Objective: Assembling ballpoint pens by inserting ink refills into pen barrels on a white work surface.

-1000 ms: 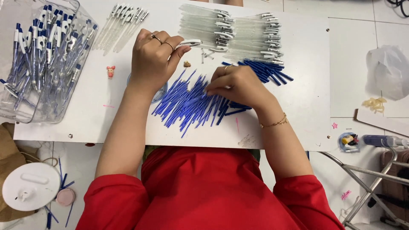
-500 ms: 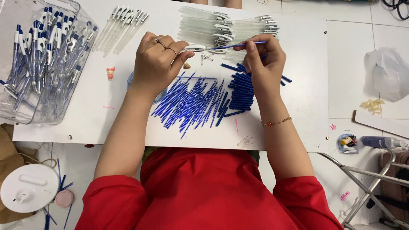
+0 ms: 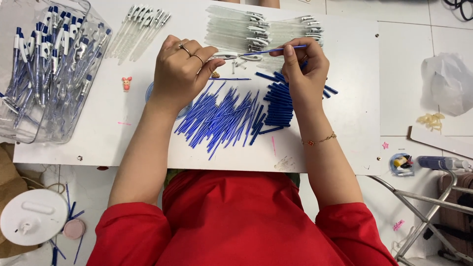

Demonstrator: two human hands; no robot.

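Head view, looking down on my white work board (image 3: 345, 123); entry as follows.

Item 1, left hand (image 3: 180, 74): fingers curled shut, thumb and forefinger pinching the clip end of a clear pen barrel (image 3: 231, 56) that lies level just above the board.

Item 2, right hand (image 3: 303, 66): thumb and fingertips closed on a thin blue ink refill (image 3: 268, 50), held level, its free tip pointing at the barrel's open end and almost touching it.

Item 3, loose blue refills (image 3: 221, 118): a fanned heap on the board between my forearms, directly below the left hand.

Item 4, short dark-blue sleeves (image 3: 278, 106): a stacked row just beside the refill heap, under the right hand.

Item 5, clear empty barrels with clips (image 3: 246, 29): two rows at the far edge of the board.

Item 6, small metal springs (image 3: 238, 64): a few, near the barrel's mouth; too small to count.

Item 7, clear plastic bin of finished blue-and-white pens (image 3: 49, 64): at the left edge of the board, well apart from both hands.

Step in hand, as I judge it: threading one refill into one barrel; the tip has not yet gone in. Next move calls for keeping refill and barrel in line, sliding the refill leftwards without bending it, while the left pinch holds the barrel steady.
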